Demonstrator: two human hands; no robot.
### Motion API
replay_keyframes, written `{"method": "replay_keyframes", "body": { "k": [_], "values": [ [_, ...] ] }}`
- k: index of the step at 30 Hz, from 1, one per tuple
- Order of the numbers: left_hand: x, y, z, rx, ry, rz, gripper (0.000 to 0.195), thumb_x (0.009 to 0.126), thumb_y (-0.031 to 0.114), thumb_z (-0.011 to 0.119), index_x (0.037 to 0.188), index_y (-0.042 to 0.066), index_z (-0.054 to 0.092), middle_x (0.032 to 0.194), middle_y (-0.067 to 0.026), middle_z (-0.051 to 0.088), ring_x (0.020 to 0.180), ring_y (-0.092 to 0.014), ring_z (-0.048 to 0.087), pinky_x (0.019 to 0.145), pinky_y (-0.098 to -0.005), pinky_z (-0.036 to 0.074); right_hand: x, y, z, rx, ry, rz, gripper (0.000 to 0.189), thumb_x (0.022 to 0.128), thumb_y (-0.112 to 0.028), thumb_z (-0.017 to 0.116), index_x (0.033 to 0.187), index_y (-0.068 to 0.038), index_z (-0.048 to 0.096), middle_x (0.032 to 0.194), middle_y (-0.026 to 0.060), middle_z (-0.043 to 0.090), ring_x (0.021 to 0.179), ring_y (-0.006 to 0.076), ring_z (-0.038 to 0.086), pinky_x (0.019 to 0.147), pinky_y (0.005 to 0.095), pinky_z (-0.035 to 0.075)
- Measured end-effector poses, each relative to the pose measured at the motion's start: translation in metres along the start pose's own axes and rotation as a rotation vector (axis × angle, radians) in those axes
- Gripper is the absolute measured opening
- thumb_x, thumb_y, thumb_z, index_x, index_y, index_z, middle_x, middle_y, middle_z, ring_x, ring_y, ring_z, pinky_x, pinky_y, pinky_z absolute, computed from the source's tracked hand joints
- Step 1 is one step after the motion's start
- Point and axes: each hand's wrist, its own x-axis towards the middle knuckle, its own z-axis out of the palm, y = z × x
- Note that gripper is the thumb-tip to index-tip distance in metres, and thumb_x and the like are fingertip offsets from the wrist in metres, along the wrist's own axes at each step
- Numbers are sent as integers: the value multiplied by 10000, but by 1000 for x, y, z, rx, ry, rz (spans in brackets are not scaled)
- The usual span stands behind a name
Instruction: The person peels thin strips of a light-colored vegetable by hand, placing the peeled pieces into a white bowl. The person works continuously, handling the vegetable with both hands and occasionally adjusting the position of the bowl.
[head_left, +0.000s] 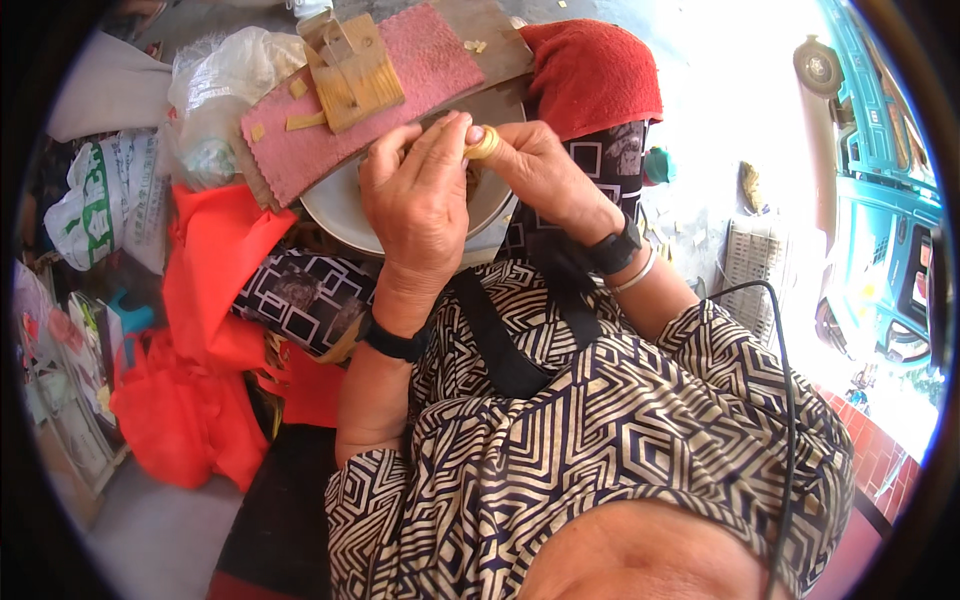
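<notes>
A small pale-yellow coiled strip (484, 142) is pinched at the thumb and fingertips of my right hand (536, 154). My left hand (420, 184) meets it from the other side, its fingertips bunched against the coil. Both hands are raised over a light-coloured round basin (341, 214) in my lap, whose contents are mostly hidden by them. Just beyond lies a board covered with pink cloth (427, 56). On that cloth stands a wooden block (360, 75) with a clear plate fixed to it. A flat yellow strip (305, 121) sticks out from the block's base, near small yellow pieces (298, 88).
A red towel (596, 75) drapes over my right knee. Red fabric bags (187, 412) and plastic bags (225, 82) crowd the left side. To the right are a plastic crate (754, 262), scraps on the floor, and a teal vehicle (877, 247). A black cable (787, 390) crosses my shoulder.
</notes>
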Motion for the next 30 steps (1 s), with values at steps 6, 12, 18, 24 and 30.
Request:
{"method": "replay_keyframes", "body": {
  "k": [6,12,18,24,30],
  "values": [
    [-6,3,-6,-425,-164,-238,389,861,65,665,1241,2,615,1335,-152,570,1146,-318,559,998,-397,449,2,3,3,783,-209,254,171,945,-151,650,1046,-16,678,968,40,672,880,135,630,846,277,502],
    [15,10,2,-369,-149,-384,228,917,107,589,1112,-7,609,1064,-192,643,935,-315,644,801,-408,511,12,-1,5,-104,137,-249,80,842,-53,675,891,-48,738,1119,96,614,1118,208,542,920,335,462],
    [16,2,1,-675,-178,-834,237,991,217,526,949,-3,603,706,-91,584,627,-184,552,590,-340,445,21,-6,13,-542,378,-693,103,758,-17,734,859,-28,716,1159,117,576,1155,320,490,970,389,418],
    [-27,15,-37,-1592,-322,-1447,232,1038,250,474,976,55,582,603,34,416,452,-42,295,406,-212,229,7,6,21,-284,370,-518,60,779,-8,720,832,-1,694,1125,96,574,1086,245,523,928,346,432],
    [-38,-3,-66,-1223,-390,-1217,188,1012,168,526,975,6,615,621,27,458,498,-47,363,442,-235,302,8,15,7,519,99,-11,137,890,-93,681,959,26,682,1013,7,612,919,76,558,808,217,453]
  ]
}}
